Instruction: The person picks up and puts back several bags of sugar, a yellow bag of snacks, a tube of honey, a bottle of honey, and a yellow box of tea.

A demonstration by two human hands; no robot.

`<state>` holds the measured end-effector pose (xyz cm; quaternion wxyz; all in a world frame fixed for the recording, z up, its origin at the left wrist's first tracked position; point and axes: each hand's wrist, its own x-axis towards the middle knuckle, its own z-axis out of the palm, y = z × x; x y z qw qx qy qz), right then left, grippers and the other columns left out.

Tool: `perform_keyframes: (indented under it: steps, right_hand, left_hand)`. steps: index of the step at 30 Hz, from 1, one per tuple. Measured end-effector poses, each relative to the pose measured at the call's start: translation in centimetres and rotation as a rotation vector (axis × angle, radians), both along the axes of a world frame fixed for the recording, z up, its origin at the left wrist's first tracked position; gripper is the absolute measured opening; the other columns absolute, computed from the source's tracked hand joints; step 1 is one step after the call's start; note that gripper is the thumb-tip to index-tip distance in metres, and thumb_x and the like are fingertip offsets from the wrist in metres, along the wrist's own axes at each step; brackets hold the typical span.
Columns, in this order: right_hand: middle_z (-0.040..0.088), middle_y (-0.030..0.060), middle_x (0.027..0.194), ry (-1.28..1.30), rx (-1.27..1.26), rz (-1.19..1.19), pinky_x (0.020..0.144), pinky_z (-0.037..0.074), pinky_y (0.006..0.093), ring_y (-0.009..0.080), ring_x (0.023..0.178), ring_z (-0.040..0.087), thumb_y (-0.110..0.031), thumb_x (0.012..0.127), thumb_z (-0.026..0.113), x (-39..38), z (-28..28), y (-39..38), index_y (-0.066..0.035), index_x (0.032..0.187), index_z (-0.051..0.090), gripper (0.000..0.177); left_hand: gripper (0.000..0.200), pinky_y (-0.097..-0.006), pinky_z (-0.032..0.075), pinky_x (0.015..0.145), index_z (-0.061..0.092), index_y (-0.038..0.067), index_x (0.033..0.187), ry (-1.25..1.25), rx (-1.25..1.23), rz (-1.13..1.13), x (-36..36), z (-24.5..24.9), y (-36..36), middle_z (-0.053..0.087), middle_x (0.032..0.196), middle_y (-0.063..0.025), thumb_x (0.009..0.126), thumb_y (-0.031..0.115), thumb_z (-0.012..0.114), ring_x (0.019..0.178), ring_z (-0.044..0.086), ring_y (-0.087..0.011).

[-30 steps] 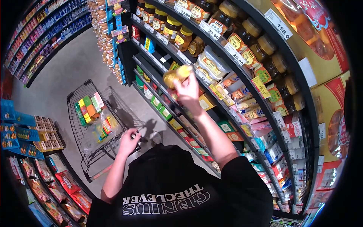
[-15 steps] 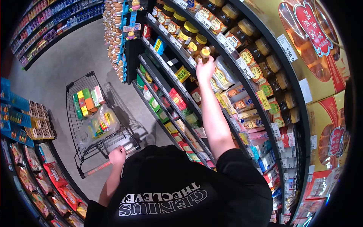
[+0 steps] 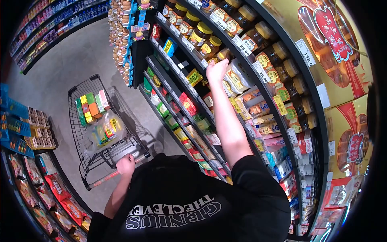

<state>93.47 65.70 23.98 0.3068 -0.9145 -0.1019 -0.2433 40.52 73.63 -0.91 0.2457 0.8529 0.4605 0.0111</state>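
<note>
My right hand [image 3: 217, 71] reaches into the shelf on the right, its fingers closed round a small jar [image 3: 224, 54] with a dark gold lid. Part of this jar is hidden by the hand. Beside it in the same row stand larger yellow-lidded jars [image 3: 200, 33], and white packs [image 3: 238, 76] lie on the other side. Lower left, my left hand [image 3: 125, 165] is closed on the handle [image 3: 105, 178] of a black wire shopping cart [image 3: 76, 133]. Inside the cart are several coloured boxes [image 3: 93, 107] and a clear plastic bag [image 3: 105, 131] with yellow packs.
Shelves with jars and price tags [image 3: 242, 45] curve along my right. Gold gift boxes [image 3: 328, 44] stand at the far right. A hanging toy display [image 3: 121, 40] is at the shelf's end. Snack shelves [image 3: 60, 187] line the left, with grey floor [image 3: 60, 84] between.
My right hand has moved slightly with the jar, which now sits lower among the shelf goods, less of it showing. The left hand stays at the cart handle.
</note>
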Motion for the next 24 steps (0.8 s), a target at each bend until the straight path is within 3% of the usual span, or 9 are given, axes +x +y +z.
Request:
perform_keyframes:
  steps: [6, 9, 12, 14, 15, 16, 18, 20, 24]
  right_hand:
    - [0.038, 0.0387, 0.142, 0.086, 0.103, 0.041, 0.105, 0.047, 0.0504, 0.0512, 0.125, 0.052, -0.017, 0.086, 0.071, -2.9, 0.9, 0.9, 0.014, 0.145, 0.022, 0.083]
    - [0.006, 0.0390, 0.162, -0.160, -0.016, 0.102, 0.118, 0.037, 0.0486, 0.0516, 0.144, 0.035, -0.019, 0.086, 0.068, -2.8, -2.3, 0.7, 0.014, 0.156, -0.001, 0.103]
    - [0.009, 0.0358, 0.162, -0.064, 0.225, 0.303, 0.110, 0.046, 0.0435, 0.0432, 0.139, 0.043, -0.011, 0.088, 0.063, -8.3, -2.6, 1.5, 0.012, 0.157, 0.011, 0.090]
    - [0.026, 0.0336, 0.157, -0.232, 0.003, 0.436, 0.103, 0.050, 0.0405, 0.0389, 0.121, 0.055, -0.005, 0.088, 0.061, -12.1, -6.8, 1.3, 0.007, 0.154, 0.026, 0.076]
    - [0.045, 0.0289, 0.142, 0.190, 0.157, 0.585, 0.099, 0.051, 0.0406, 0.0372, 0.112, 0.059, -0.003, 0.088, 0.059, -15.4, -8.9, 1.2, 0.004, 0.145, 0.041, 0.060]
    - [0.053, 0.0257, 0.129, 0.046, -0.010, 0.809, 0.098, 0.050, 0.0417, 0.0375, 0.115, 0.058, -0.003, 0.088, 0.060, -18.9, -11.0, 1.1, 0.004, 0.136, 0.047, 0.051]
    - [0.055, 0.0274, 0.131, 0.631, -0.191, 0.976, 0.105, 0.046, 0.0480, 0.0410, 0.121, 0.057, -0.016, 0.090, 0.064, -26.3, -13.6, 0.4, 0.004, 0.137, 0.049, 0.053]
    - [0.054, 0.0287, 0.138, 0.458, -0.345, 1.038, 0.107, 0.045, 0.0492, 0.0425, 0.131, 0.052, -0.023, 0.090, 0.066, -30.3, -25.3, -2.2, 0.003, 0.140, 0.049, 0.058]
    - [0.059, 0.0280, 0.133, 0.946, -0.273, 0.756, 0.105, 0.046, 0.0476, 0.0409, 0.128, 0.056, -0.020, 0.092, 0.064, -36.8, -28.5, -3.5, 0.001, 0.142, 0.049, 0.056]
  left_hand:
    - [0.031, -0.0508, 0.056, 0.072, 0.077, 0.014, 0.088, 0.056, -0.038, 0.005, 0.1, 0.6, 0.1, 0.072, 0.079, -0.0167, 0.094, 0.037, 0.057, 0.076, 0.071, -0.0382]
    - [0.032, -0.0511, 0.056, 0.074, 0.078, 0.014, 0.090, 0.049, -0.085, 0.004, -0.1, -0.9, 0.3, 0.073, 0.081, -0.0171, 0.093, 0.039, 0.057, 0.079, 0.071, -0.0386]
    - [0.036, -0.0513, 0.056, 0.079, 0.078, 0.016, 0.095, 0.055, -0.143, -0.029, -0.4, -0.5, 0.4, 0.074, 0.086, -0.0163, 0.095, 0.043, 0.054, 0.084, 0.072, -0.0380]
    - [0.035, -0.0506, 0.056, 0.079, 0.077, 0.017, 0.096, 0.056, -0.177, -0.012, -0.3, -0.5, 0.6, 0.074, 0.086, -0.0151, 0.096, 0.043, 0.054, 0.085, 0.072, -0.0370]
    - [0.035, -0.0502, 0.056, 0.078, 0.076, 0.016, 0.094, 0.053, -0.212, 0.002, -0.1, 0.4, 0.8, 0.074, 0.086, -0.0148, 0.096, 0.044, 0.054, 0.085, 0.072, -0.0364]
    - [0.036, -0.0497, 0.056, 0.078, 0.075, 0.015, 0.092, 0.045, -0.251, 0.006, 0.0, 1.4, 0.7, 0.074, 0.086, -0.0145, 0.096, 0.044, 0.055, 0.086, 0.072, -0.0357]
    - [0.034, -0.0499, 0.056, 0.078, 0.073, 0.014, 0.089, 0.059, -0.271, 0.016, 0.0, 1.8, 0.5, 0.073, 0.086, -0.0144, 0.096, 0.043, 0.056, 0.086, 0.071, -0.0357]
    - [0.033, -0.0500, 0.055, 0.077, 0.071, 0.013, 0.086, 0.066, -0.297, 0.021, -0.3, 1.4, -0.2, 0.072, 0.086, -0.0143, 0.097, 0.041, 0.057, 0.087, 0.071, -0.0356]
    - [0.016, -0.0467, 0.053, 0.072, 0.068, 0.006, 0.085, -0.255, -0.220, 0.026, -1.3, -0.3, -2.2, 0.064, 0.082, -0.0149, 0.094, 0.019, 0.066, 0.080, 0.064, -0.0357]
